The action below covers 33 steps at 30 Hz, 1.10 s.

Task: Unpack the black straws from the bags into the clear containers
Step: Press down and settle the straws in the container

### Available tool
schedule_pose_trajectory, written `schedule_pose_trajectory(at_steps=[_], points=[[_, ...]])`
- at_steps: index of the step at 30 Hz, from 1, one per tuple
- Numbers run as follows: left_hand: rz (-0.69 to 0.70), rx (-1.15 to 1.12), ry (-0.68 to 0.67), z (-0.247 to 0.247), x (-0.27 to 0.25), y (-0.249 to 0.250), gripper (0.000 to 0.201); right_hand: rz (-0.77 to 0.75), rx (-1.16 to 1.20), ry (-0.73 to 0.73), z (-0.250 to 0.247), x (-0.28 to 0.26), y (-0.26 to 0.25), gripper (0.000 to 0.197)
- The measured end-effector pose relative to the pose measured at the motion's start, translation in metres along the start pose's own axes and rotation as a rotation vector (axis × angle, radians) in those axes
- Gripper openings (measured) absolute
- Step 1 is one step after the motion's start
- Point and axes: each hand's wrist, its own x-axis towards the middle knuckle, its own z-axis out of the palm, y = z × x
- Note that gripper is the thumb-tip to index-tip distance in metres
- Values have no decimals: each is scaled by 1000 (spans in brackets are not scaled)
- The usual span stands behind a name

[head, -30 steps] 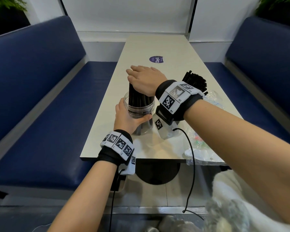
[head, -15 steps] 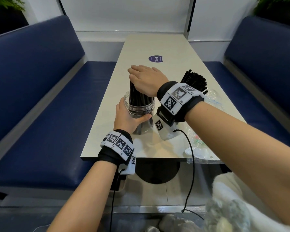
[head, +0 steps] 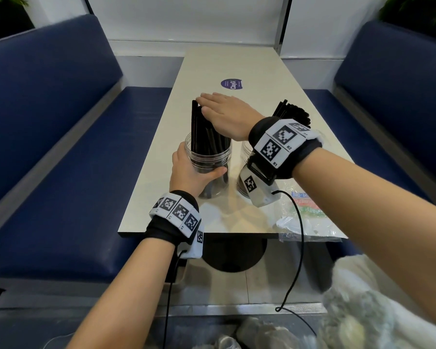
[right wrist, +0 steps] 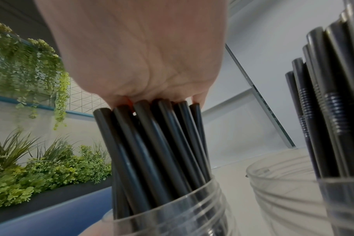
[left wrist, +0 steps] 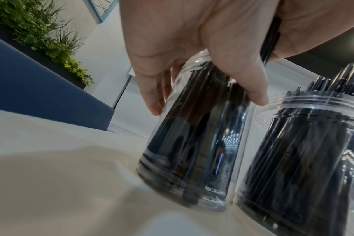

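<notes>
A clear container (head: pixel 209 157) stands near the table's front edge with a bundle of black straws (head: pixel 199 127) upright in it, leaning slightly left. My left hand (head: pixel 189 172) grips the container's side, thumb across the front; in the left wrist view the left hand (left wrist: pixel 192 63) wraps the container (left wrist: pixel 192 143). My right hand (head: pixel 222 109) lies flat on the straw tops with its fingers straight. In the right wrist view the palm (right wrist: pixel 141 55) presses on the straw ends (right wrist: pixel 152 127). A second container of straws (left wrist: pixel 305 159) stands just right of it.
An empty crumpled plastic bag (head: pixel 307 217) lies at the table's front right corner. The second container's straws (head: pixel 292 112) stick up behind my right wrist. Blue benches (head: pixel 61 147) flank the table (head: pixel 237 66). A round sticker (head: pixel 232 84) sits mid-table.
My right hand has flattened and shifted slightly left over the straw tops, and the straws now lean left. The left hand keeps its grip on the container.
</notes>
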Motion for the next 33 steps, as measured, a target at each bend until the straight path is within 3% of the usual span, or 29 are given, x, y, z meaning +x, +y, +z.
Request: schedule_pose_trajectory(at_steps=[20, 27, 30, 32, 33], points=[[-42, -5, -19, -3, -6, 10, 110, 24, 91, 78, -4, -16, -3, 46], [-87, 86, -47, -17, -24, 22, 115, -58, 289, 329, -28, -54, 0, 38], [45, 55, 151, -32, -47, 38, 96, -40, 394, 554, -37, -91, 10, 28], [213, 27, 251, -37, -65, 51, 66, 6, 492, 712, -39, -122, 21, 22], [284, 14, 238, -37, -73, 59, 49, 42, 527, 771, -39, -136, 28, 20]])
